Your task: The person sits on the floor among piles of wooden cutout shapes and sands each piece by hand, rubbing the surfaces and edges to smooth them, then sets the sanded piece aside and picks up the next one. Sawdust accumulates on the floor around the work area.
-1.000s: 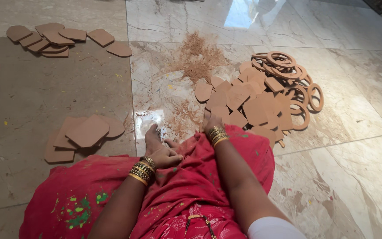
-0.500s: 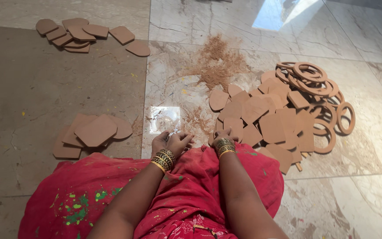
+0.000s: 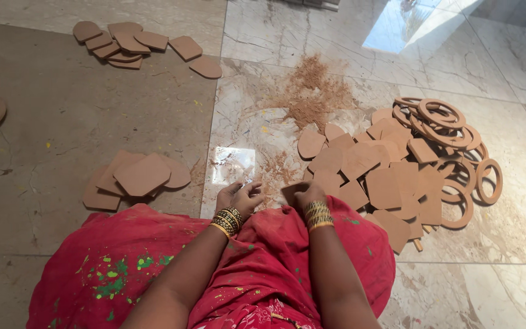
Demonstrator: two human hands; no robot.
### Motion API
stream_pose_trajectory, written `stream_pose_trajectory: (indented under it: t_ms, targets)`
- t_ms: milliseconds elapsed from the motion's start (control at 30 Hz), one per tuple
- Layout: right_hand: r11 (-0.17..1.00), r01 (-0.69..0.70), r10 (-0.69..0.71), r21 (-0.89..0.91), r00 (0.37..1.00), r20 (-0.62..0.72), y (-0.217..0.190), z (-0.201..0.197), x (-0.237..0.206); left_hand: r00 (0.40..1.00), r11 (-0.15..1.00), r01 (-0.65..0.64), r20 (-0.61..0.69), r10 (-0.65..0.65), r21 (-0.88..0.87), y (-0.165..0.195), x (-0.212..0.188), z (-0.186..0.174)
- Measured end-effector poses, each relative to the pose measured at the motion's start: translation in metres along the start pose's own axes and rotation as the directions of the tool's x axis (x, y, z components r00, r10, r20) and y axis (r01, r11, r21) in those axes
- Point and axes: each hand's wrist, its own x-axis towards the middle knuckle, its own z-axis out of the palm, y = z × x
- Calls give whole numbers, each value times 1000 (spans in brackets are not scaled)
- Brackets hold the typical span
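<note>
Our left hand [image 3: 240,198] curled, grip unclear; right hand [image 3: 304,196] closed on brown cutout [image 3: 291,192]. Cutout heap [image 3: 385,176] at 2 o'clock, bare marble floor [image 3: 518,244] beyond.

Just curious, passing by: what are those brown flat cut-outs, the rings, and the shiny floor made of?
The cut-outs and rings look like thin matt fibreboard: uniform brown, with sawdust beside them. The floor looks like polished marble: veined and glossy.
</note>
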Motion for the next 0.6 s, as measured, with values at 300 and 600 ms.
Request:
stream_pose_trajectory:
  t_ms: [300, 600]
  targets:
    - [767, 634, -639, 96, 769, 27, -35, 22, -66, 984, 768, 86, 67, -166, 635, 17, 0, 8]
    - [693, 330, -218, 641, 944, -249, -49, 21, -48, 968, 987, 160, 197, -156, -6, 22, -4, -4]
